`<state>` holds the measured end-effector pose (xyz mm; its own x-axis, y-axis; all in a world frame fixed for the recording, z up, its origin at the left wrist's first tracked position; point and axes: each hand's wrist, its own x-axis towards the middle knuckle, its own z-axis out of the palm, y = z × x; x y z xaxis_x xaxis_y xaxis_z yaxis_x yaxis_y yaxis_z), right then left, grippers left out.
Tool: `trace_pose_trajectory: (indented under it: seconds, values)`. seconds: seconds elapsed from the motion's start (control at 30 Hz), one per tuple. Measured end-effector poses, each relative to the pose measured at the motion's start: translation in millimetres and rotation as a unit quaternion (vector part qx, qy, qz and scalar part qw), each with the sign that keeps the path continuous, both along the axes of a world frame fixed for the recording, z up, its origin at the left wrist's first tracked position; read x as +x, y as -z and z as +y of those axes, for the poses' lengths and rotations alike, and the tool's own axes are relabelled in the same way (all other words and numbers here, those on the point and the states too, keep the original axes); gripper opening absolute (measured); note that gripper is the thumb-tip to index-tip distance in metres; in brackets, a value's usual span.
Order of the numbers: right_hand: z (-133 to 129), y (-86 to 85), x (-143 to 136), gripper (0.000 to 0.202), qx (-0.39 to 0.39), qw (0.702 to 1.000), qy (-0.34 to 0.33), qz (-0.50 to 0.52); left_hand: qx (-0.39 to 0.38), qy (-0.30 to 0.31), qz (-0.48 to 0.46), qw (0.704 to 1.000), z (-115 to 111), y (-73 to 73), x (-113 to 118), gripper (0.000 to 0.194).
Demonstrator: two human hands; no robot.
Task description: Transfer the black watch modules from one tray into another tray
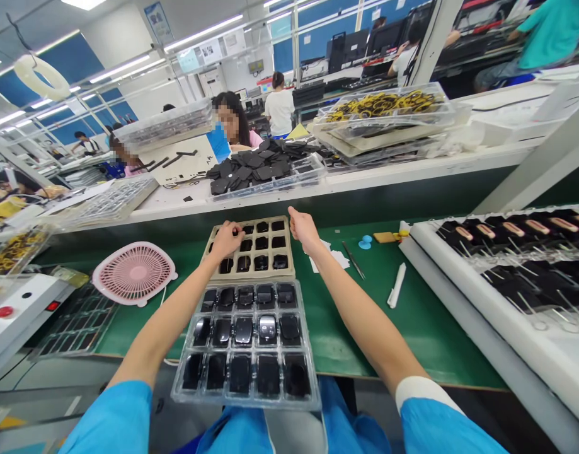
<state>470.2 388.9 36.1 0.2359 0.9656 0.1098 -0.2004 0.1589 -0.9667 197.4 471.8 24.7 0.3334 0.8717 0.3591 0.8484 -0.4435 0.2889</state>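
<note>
My left hand (229,238) rests over the upper left part of a beige compartment tray (247,275), its fingers bent together at a dark piece in one compartment. Just right of that tray's upper corner, my right hand (302,228) is raised with its fingers curled in; whether anything small is inside is hidden. Dark square pieces lie in the beige tray's compartments. Nearer to me, a clear plastic tray (246,398) holds rows of glossy black pieces and overhangs the table's front edge.
A pink fan (135,273) stands left. Tweezers (354,260), white paper (339,259), a blue suction cup (365,242) and a white tube (397,285) lie right. Large white racks (464,299) flank the right side. Behind, a shelf (393,178) carries black pieces (256,165). People sit beyond.
</note>
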Motion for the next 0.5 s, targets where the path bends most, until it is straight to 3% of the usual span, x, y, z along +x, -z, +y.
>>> trace_pose_trajectory:
  seconds: [0.07,0.17,0.33,0.5]
  values:
    - [-1,1.0,0,0.064,0.015,0.996,-0.022,-0.082,-0.02,0.045,0.059,0.997,-13,1.1,-10,0.024]
    - [-3,2.8,-6,0.063,0.017,0.986,-0.051,-0.155,-0.045,0.055,0.086,0.994,-26,2.4,-16,0.032]
    - [-8,1.2,-23,0.059,0.02,0.973,-0.028,-0.227,-0.071,0.068,-0.042,0.994,-31,-1.9,-9,0.02]
    - [-17,-0.7,-37,0.058,0.042,0.952,0.001,-0.303,-0.098,0.072,-0.224,0.967,-45,-25.1,17,0.015]
